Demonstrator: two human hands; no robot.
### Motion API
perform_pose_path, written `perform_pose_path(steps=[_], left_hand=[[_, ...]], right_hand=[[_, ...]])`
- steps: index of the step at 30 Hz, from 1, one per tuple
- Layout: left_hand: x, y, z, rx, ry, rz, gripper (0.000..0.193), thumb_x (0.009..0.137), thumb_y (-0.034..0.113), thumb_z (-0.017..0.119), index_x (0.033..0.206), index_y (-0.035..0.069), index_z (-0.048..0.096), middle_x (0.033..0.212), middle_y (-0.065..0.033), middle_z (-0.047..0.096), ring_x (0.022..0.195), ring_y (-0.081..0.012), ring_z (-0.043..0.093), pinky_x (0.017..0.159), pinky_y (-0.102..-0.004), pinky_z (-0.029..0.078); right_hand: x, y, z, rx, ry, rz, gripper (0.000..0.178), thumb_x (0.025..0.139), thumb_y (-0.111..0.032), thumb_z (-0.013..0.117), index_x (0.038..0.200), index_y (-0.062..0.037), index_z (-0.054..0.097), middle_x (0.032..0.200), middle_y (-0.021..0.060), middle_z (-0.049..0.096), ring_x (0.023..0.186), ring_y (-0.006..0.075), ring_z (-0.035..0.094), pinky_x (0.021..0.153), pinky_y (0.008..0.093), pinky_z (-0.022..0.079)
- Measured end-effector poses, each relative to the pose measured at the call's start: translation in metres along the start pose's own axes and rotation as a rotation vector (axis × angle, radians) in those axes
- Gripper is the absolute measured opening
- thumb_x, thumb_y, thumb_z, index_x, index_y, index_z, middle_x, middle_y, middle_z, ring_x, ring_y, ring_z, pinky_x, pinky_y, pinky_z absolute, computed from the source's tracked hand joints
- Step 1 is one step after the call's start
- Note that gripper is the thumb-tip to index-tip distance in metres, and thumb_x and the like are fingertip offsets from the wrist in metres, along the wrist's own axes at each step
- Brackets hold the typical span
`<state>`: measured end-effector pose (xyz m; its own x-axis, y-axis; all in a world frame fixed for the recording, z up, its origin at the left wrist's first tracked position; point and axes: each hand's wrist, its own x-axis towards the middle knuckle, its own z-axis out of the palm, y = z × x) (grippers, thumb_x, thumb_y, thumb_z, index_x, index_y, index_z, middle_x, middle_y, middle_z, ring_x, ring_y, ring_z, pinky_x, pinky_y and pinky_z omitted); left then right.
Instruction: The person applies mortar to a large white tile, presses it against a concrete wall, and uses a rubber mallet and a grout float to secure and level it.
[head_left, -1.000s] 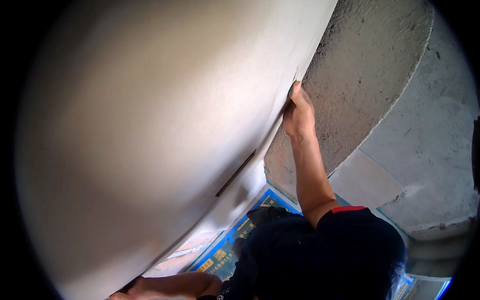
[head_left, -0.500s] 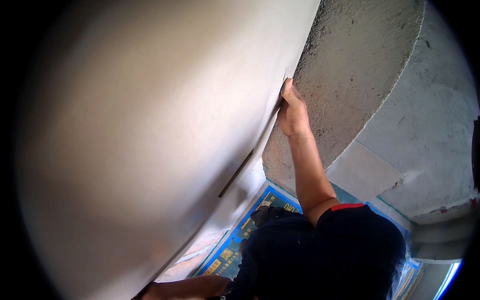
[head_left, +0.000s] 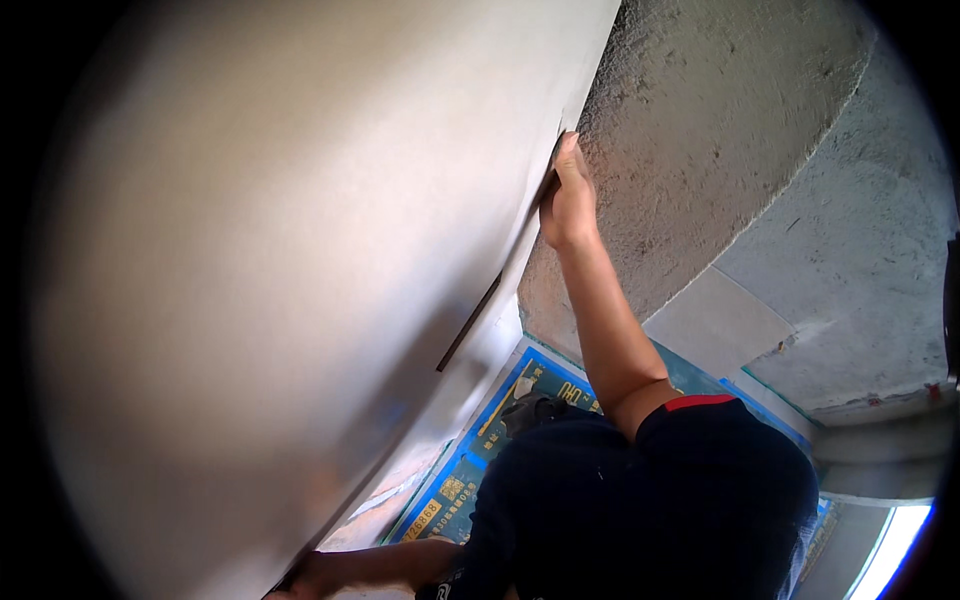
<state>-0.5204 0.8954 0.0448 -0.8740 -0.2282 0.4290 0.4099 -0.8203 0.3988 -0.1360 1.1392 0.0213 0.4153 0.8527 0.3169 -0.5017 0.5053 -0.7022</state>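
A large, smooth off-white slab (head_left: 270,260) takes up the left and middle of the head view, tilted with its edge running from the top centre to the lower left. My right hand (head_left: 570,195) grips that edge high up, thumb on the near side and fingers hidden behind. Lower down, at the bottom of the picture, my left hand (head_left: 312,575) is closed at the same edge, in shadow and partly cut off. A narrow dark slot (head_left: 468,325) shows in the slab near its edge, between my hands.
Rough grey cement wall (head_left: 690,150) rises beyond my right arm, with a smoother grey area to its right. Green-and-blue printed sheeting (head_left: 455,490) covers the floor below. A dark object (head_left: 530,412) lies by my body. Bright light enters at the lower right.
My right hand and the slab's edge sit slightly higher and further left in the picture. The whole view has shifted a little. Both hands keep their hold.
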Motion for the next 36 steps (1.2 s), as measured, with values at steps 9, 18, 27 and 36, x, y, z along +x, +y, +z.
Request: perform_pose_path(steps=[9,18,27,36], left_hand=[[0.016,-0.029,0.015,0.008,-0.091,-0.110,0.037,0.092,0.035,0.052,0.095,0.000,0.061,0.104,-0.0128,0.056,0.095,-0.0249,0.055,0.085,-0.0376,0.045],[0.031,-0.061,0.023,0.313,-0.010,-0.039,0.050,0.095,0.038,0.045,0.098,-0.010,0.062,0.105,-0.0169,0.058,0.095,-0.0258,0.056,0.078,-0.0407,0.049],[0.033,-0.075,0.039,0.536,0.048,0.014,0.047,0.094,0.037,0.049,0.094,-0.009,0.062,0.103,-0.0172,0.058,0.092,-0.0256,0.056,0.076,-0.0411,0.049],[0.039,-0.101,0.049,0.440,0.123,0.036,0.051,0.091,0.038,0.059,0.095,-0.012,0.063,0.101,-0.0181,0.061,0.090,-0.0260,0.058,0.075,-0.0398,0.049]], right_hand=[[0.023,0.026,0.014,-0.070,0.071,0.012,0.064,0.099,-0.044,0.041,0.138,0.0044,0.031,0.138,0.0157,0.042,0.126,0.0228,0.041,0.107,0.0341,0.032],[0.035,0.035,0.043,-0.075,0.059,0.004,0.062,0.096,-0.042,0.050,0.134,0.0050,0.037,0.132,0.0154,0.047,0.123,0.0222,0.043,0.104,0.0339,0.033],[0.052,0.056,0.051,-0.049,0.036,0.031,0.091,0.088,-0.045,0.063,0.139,0.0161,0.019,0.142,0.0284,0.031,0.134,0.0329,0.030,0.111,0.0388,0.022],[0.058,0.063,0.063,-0.080,0.110,0.028,0.073,0.086,-0.046,0.066,0.124,0.0120,0.042,0.117,0.0170,0.051,0.109,0.0221,0.046,0.098,0.0322,0.036]])
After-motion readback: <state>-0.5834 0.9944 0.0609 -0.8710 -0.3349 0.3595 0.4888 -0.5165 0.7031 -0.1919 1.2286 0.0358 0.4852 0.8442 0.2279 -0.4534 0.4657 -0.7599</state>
